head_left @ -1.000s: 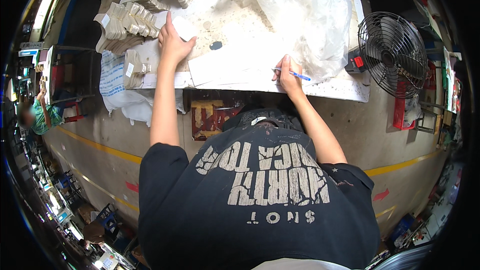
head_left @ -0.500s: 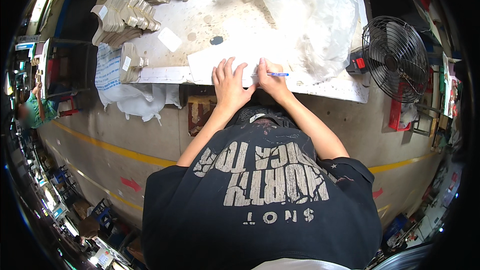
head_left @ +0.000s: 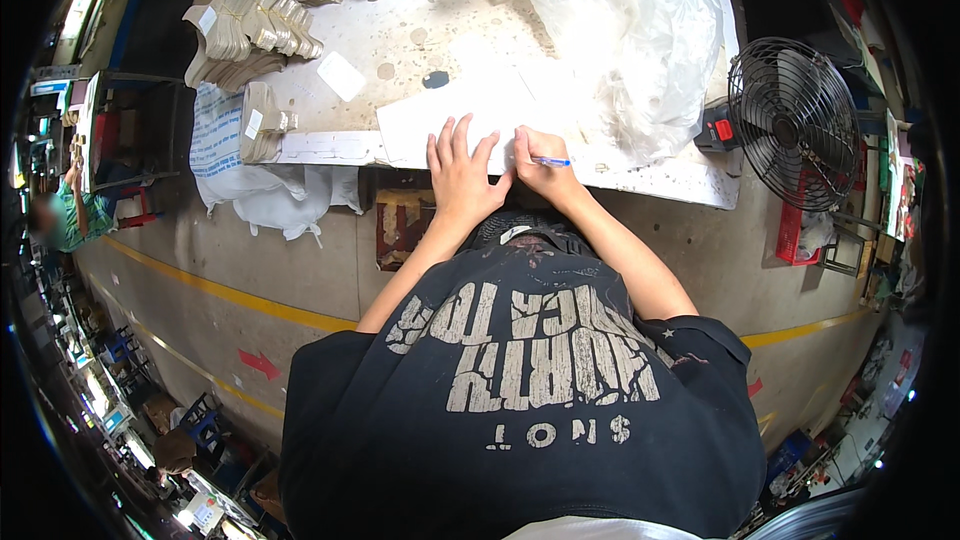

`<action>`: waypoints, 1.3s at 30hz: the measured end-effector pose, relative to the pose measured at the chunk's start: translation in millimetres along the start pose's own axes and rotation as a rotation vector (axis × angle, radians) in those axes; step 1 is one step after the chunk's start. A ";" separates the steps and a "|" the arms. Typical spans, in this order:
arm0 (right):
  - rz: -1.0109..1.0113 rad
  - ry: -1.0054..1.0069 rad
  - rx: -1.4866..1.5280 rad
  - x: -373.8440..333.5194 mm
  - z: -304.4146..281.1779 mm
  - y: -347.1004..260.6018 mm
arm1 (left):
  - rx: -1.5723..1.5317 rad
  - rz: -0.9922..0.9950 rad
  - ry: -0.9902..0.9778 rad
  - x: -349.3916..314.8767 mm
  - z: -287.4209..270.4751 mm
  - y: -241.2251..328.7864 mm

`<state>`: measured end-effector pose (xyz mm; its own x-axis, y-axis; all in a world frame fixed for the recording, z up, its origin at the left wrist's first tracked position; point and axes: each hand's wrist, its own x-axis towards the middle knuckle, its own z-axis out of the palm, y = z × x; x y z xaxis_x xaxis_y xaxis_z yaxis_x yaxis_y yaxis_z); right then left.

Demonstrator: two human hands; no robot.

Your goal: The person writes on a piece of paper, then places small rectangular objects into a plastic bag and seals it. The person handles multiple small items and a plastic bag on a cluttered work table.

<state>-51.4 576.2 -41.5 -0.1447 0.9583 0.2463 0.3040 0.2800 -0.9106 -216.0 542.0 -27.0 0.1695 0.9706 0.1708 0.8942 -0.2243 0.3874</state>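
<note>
The person bends over the worktop [head_left: 650, 183], left hand [head_left: 465, 175] spread flat on a white sheet of paper [head_left: 408, 127] that lies at the near edge. Just beside it, the right hand [head_left: 545, 170] pinches a blue-and-white pen [head_left: 554, 161] over the same sheet; from here the glare is strong, and I can't tell whether the tip touches. A small white card [head_left: 341, 76] lies further off, near tied bundles of greyish pieces [head_left: 265, 25] on the left. Clear plastic sheeting [head_left: 640, 50] sprawls on the right, near a black fan [head_left: 793, 125].
</note>
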 end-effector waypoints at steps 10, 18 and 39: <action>0.079 0.029 0.032 -0.2 -0.2 -5.4 | -0.015 -0.013 -0.022 -0.4 -0.1 0.2; 0.060 0.067 -0.014 0.5 1.0 5.7 | -0.081 -0.028 -0.069 12.4 -18.3 -16.1; 0.208 0.218 0.200 -2.6 -35.4 5.3 | 0.072 -0.290 -0.028 106.1 -100.5 -225.6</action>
<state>-16.1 577.2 -35.3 0.1116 0.9893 0.0941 0.1125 0.0815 -0.9903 -441.4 686.9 -5.2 -0.0867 0.9956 0.0367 0.9339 0.0684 0.3511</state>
